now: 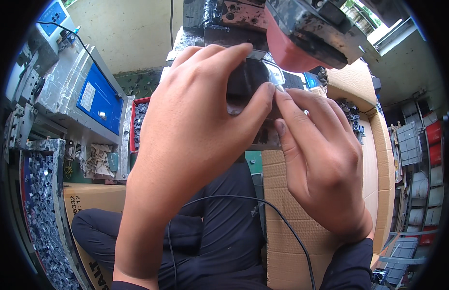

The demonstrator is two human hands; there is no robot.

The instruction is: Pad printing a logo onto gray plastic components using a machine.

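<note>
A small pale, shiny piece (276,76) sits on a dark fixture (241,83) under a machine head. My left hand (198,96) is spread in a wide curve over the fixture, index finger stretched along its far edge. Its thumb tip touches the near end of the piece. From the right, my right hand (326,150) comes in with bent fingers, its index and middle fingertips closed against the same end. The right thumb is held lower, apart from them. My fingers partly hide the piece and fixture.
A pink pad (287,48) hangs close above my fingers. An open cardboard box (301,212) stands at the right, below my right hand. A red tray of dark parts (139,126) lies at left, beside a blue-panelled machine (99,100). A black cable (277,210) loops across my lap.
</note>
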